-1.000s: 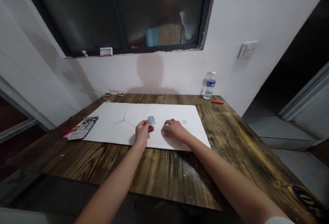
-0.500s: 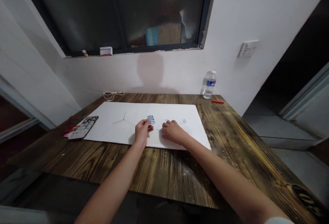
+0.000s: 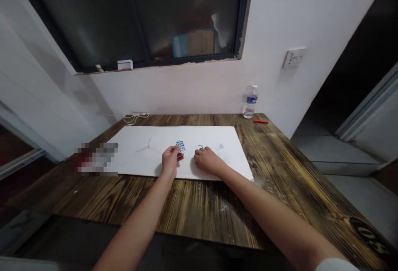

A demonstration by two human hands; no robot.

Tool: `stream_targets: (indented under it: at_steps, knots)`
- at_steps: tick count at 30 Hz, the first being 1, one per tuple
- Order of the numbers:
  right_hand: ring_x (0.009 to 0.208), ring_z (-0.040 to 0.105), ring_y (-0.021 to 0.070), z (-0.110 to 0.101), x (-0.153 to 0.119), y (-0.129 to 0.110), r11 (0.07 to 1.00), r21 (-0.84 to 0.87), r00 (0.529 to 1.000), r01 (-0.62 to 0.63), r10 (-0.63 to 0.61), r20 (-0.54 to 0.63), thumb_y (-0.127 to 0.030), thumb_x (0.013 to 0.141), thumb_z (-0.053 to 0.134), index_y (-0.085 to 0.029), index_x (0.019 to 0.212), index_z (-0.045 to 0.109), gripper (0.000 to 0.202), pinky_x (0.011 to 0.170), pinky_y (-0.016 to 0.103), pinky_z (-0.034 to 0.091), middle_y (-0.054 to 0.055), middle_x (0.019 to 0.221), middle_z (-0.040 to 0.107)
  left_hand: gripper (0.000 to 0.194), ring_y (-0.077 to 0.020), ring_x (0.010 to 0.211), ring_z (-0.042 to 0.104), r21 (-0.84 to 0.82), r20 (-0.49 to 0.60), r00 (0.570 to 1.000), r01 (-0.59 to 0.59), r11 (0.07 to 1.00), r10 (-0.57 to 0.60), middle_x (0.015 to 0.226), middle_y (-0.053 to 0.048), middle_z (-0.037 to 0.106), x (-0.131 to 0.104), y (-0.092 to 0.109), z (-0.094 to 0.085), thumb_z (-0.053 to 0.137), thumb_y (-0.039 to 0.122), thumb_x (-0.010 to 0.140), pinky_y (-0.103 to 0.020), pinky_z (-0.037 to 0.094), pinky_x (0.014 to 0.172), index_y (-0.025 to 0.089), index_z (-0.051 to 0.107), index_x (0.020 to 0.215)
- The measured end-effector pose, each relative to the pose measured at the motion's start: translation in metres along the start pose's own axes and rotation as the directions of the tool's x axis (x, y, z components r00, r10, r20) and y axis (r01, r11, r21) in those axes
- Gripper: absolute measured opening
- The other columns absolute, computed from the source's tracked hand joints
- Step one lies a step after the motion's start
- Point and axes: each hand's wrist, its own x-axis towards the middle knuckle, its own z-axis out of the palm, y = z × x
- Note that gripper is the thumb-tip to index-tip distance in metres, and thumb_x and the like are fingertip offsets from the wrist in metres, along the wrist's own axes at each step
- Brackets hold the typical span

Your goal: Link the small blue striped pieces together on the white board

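Note:
My left hand (image 3: 170,161) pinches a small blue zigzag shape (image 3: 180,145) between thumb and fingers, just above the white board (image 3: 164,134). It looks like bent wire, but its material is too small to tell. My right hand (image 3: 209,161) rests on the board with its fingers curled together, and what they hold, if anything, is hidden. A short blue squiggle (image 3: 200,146) shows just beyond its knuckles. Thin dark branching strands (image 3: 148,147) lie on the left part of the board, and a small clear or grey crumpled bit (image 3: 220,146) is on the right.
The board lies on a dark wooden table (image 3: 186,204). A water bottle (image 3: 251,103) and a red pen-like stick (image 3: 261,121) are at the back right. A white cable (image 3: 135,117) is coiled at the back left. A blurred patch (image 3: 99,159) covers the board's left end.
The view has shifted slightly, and the head shadow has left the wall behind the table. Both hands keep nearly the same places; more of the blue squiggle shows beyond my right hand.

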Motion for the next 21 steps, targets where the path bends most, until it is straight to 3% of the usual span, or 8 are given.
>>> stream_targets:
  at_steps: [9,14,21]
  knots:
    - [0.085,0.056,0.0207,-0.008,-0.001,-0.001,0.999,0.049,1.0,-0.014,0.015,-0.022,-0.022,0.087,0.047,-0.013,0.088,0.064,0.019,0.072,0.031,0.034,0.011,0.089,0.063,0.033,-0.0072,0.046,0.054,0.004,-0.022,1.0,0.011,1.0,-0.011,0.055,0.006,0.054,-0.002,0.003,0.0,0.076,0.038,0.056,-0.02,0.046,0.049,0.015,0.056,0.07]
    - [0.082,0.058,0.0172,-0.009,0.0,0.0,0.971,0.237,0.998,-0.034,0.046,-0.045,-0.02,0.084,0.053,-0.015,0.092,0.065,0.015,0.073,0.027,0.036,0.008,0.085,0.066,0.033,-0.0074,0.046,0.055,0.014,-0.025,1.0,0.012,1.0,-0.012,0.056,0.005,0.055,-0.001,0.004,0.0,0.075,0.038,0.056,-0.019,0.045,0.048,0.015,0.056,0.071]
    - [0.067,0.06,0.0118,0.003,0.003,0.007,0.722,0.667,0.964,-0.184,0.266,-0.022,-0.017,0.075,0.064,-0.019,0.083,0.069,0.009,0.063,0.021,0.04,0.0,0.075,0.068,0.034,-0.0072,0.046,0.055,0.026,-0.021,1.0,0.007,1.0,-0.007,0.057,0.005,0.055,0.0,0.001,-0.001,0.075,0.039,0.056,-0.019,0.044,0.048,0.015,0.057,0.071]
